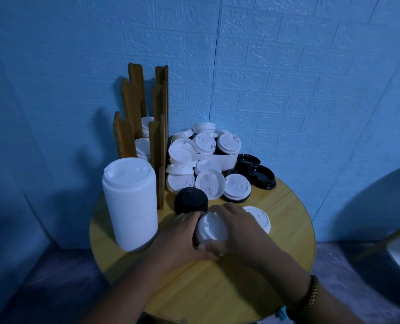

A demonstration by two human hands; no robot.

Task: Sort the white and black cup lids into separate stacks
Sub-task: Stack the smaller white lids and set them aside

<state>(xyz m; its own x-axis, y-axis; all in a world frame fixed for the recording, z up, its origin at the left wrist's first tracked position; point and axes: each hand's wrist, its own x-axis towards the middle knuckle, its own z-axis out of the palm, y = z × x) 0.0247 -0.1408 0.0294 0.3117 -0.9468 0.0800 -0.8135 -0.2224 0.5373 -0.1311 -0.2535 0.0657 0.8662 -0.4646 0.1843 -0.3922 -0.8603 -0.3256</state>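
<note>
Both hands close around a small stack of white lids [210, 228] near the middle of the round wooden table [287, 220]. My left hand [180, 237] grips its left side and my right hand [238, 228] covers its right side and front. A short stack of black lids [190, 201] stands just behind the left hand. A tall stack of white lids [130, 204] rises at the table's left. One white lid [261, 217] lies flat behind the right hand. Loose white lids [209, 181] and black lids [261, 176] are piled at the back.
A white tub [220, 159] heaped with mixed lids sits at the back against the blue wall. A wooden slatted holder [156, 141] with white lids inside stands at the back left. A round dark object [381, 220] juts in at the right.
</note>
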